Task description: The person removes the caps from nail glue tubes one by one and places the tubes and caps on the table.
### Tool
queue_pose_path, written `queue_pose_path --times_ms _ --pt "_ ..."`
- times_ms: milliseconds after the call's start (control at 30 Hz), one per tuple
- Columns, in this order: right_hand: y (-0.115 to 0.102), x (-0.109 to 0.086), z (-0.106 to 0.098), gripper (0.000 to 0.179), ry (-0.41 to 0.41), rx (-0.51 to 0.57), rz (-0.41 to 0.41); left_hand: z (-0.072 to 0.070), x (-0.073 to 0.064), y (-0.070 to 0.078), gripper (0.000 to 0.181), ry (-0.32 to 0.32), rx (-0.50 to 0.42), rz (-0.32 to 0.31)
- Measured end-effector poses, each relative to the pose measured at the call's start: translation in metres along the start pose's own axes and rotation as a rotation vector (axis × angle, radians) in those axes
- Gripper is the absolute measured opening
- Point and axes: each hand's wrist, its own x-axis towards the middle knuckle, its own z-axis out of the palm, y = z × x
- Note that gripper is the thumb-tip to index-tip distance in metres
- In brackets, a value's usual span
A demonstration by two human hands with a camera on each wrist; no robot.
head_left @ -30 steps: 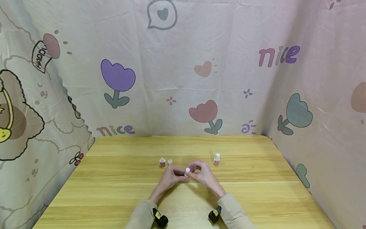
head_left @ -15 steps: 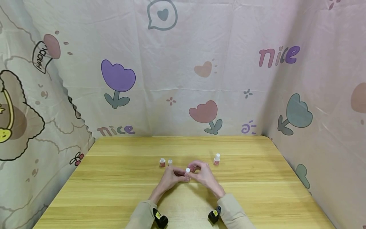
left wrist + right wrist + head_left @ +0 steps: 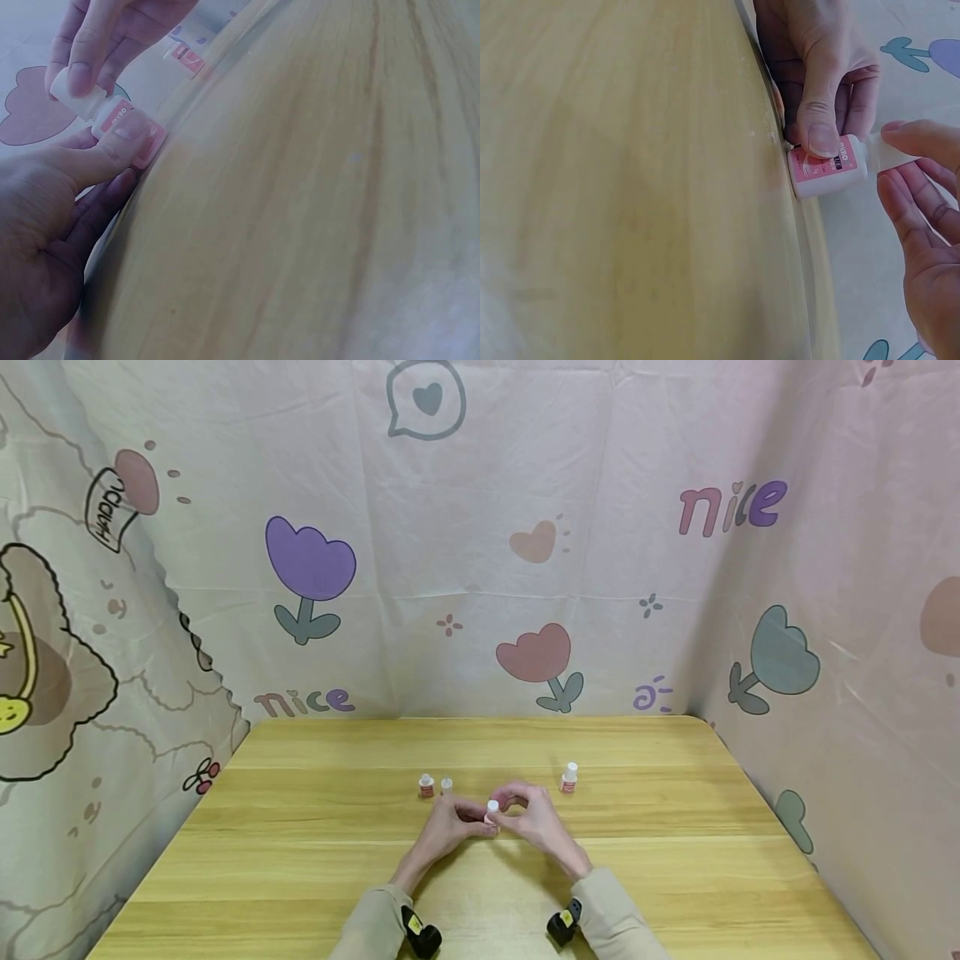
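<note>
My left hand (image 3: 444, 828) grips the body of a small white bottle with a pink label (image 3: 821, 174), thumb across the label. The bottle stands upright on the table in front of me. Its white cap (image 3: 492, 807) is pinched between the thumb and fingers of my right hand (image 3: 536, 818). In the left wrist view the same cap (image 3: 79, 95) sits on the bottle's neck, and the right thumb lies along its side. The lower part of the bottle is mostly hidden by my hands in the head view.
Behind my left hand stand a short pink-labelled bottle (image 3: 426, 787) and, beside it, a small whitish cap-like piece (image 3: 446, 786). Farther right is another capped bottle (image 3: 569, 778). A printed cloth (image 3: 465, 660) hangs behind the wooden table (image 3: 337, 827).
The right thumb and fingers shift slightly around the cap, covering more of it half a second ago than now. The left hand and the other bottles stay where they were.
</note>
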Motion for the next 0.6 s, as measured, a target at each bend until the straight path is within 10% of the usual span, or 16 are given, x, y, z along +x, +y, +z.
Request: queue_pose_path --times_ms 600 --pt "-0.0008 -0.0014 -0.0008 0.022 0.002 0.023 -0.046 0.0004 0.0006 -0.001 0.02 0.004 0.009 0.006"
